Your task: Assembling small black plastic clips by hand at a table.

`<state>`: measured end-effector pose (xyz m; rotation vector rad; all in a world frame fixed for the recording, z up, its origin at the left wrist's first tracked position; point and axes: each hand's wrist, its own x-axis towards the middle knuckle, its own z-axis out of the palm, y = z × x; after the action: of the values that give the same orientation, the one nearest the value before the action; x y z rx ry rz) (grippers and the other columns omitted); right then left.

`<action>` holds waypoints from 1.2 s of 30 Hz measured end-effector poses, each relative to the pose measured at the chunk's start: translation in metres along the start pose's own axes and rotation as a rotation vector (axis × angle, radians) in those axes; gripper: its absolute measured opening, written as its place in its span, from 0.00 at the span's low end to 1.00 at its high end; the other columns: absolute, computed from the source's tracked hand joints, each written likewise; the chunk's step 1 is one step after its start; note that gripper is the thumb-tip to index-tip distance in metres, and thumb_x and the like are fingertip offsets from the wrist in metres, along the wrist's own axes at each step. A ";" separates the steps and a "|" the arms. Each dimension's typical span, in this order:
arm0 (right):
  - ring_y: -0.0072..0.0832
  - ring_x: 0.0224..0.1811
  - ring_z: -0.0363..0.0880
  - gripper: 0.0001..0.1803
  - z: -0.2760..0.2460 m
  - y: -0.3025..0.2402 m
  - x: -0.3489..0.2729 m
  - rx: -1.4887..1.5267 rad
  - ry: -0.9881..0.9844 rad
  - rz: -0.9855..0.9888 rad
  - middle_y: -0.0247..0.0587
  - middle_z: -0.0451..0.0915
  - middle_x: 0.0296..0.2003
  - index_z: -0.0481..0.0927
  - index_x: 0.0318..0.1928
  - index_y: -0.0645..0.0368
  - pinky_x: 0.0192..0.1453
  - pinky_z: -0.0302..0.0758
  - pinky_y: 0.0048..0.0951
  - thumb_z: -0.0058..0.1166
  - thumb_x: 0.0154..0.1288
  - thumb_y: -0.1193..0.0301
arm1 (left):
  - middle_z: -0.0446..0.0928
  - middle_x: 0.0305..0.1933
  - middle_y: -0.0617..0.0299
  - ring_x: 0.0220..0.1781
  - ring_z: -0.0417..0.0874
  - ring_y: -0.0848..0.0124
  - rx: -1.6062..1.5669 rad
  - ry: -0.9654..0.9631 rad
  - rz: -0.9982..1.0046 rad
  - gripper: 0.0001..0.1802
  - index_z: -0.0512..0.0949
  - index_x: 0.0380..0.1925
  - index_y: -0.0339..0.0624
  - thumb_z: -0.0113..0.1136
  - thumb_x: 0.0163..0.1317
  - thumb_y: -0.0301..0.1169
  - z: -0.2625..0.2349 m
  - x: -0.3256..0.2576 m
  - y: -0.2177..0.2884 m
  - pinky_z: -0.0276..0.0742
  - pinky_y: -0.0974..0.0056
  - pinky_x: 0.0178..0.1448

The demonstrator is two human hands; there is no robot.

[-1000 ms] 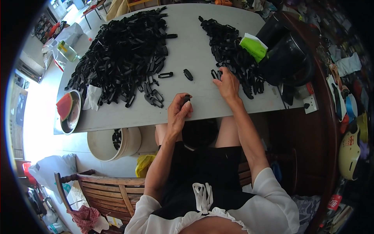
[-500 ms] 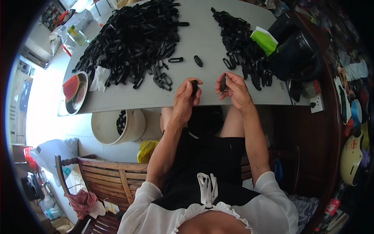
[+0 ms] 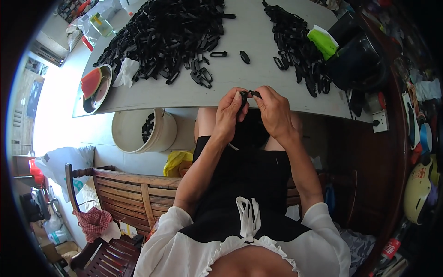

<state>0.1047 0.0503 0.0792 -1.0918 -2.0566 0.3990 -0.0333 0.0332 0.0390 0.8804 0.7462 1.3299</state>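
At the table's near edge my left hand is closed on a small black plastic piece. My right hand pinches a slim dark piece, its tip meeting the piece in the left hand. Fingers cover most of both, so their exact kind cannot be told. Beyond my hands lie a loose black oval frame and a solid black piece. A large heap of black plastic parts spreads over the left of the table, with a smaller heap to the right.
On the grey table are a metal plate with a watermelon slice, a white tissue, a green packet and a black container. Below stands a white bucket; a wooden bench is beside me.
My hands have come together, the right moving left toward the left hand, so the two held pieces now meet. The whole view has shifted slightly, with the table sitting higher and farther right.
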 end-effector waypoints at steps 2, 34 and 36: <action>0.47 0.26 0.75 0.04 -0.001 -0.004 -0.002 -0.126 -0.008 -0.020 0.49 0.75 0.29 0.69 0.33 0.64 0.27 0.70 0.38 0.49 0.61 0.76 | 0.65 0.19 0.70 0.19 0.60 0.82 0.019 0.006 0.012 0.17 0.73 0.38 0.41 0.40 0.71 0.42 0.004 -0.004 0.002 0.54 0.77 0.23; 0.16 0.15 0.66 0.10 0.019 0.006 -0.054 0.804 -0.237 0.523 0.28 0.70 0.14 0.73 0.26 0.61 0.19 0.62 0.17 0.53 0.62 0.69 | 0.72 0.50 0.62 0.51 0.72 0.75 0.004 -0.075 0.055 0.26 0.74 0.47 0.37 0.42 0.68 0.49 -0.008 -0.030 -0.004 0.67 0.68 0.55; 0.15 0.16 0.66 0.14 0.016 0.020 -0.057 0.425 -0.207 0.320 0.31 0.69 0.14 0.71 0.21 0.61 0.19 0.61 0.22 0.58 0.59 0.68 | 0.72 0.43 0.65 0.44 0.71 0.77 0.276 0.004 -0.018 0.13 0.74 0.46 0.38 0.49 0.66 0.34 -0.014 -0.016 0.016 0.68 0.72 0.50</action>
<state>0.1239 0.0174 0.0295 -1.1467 -1.8452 1.0954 -0.0549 0.0193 0.0460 1.0871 0.9539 1.2304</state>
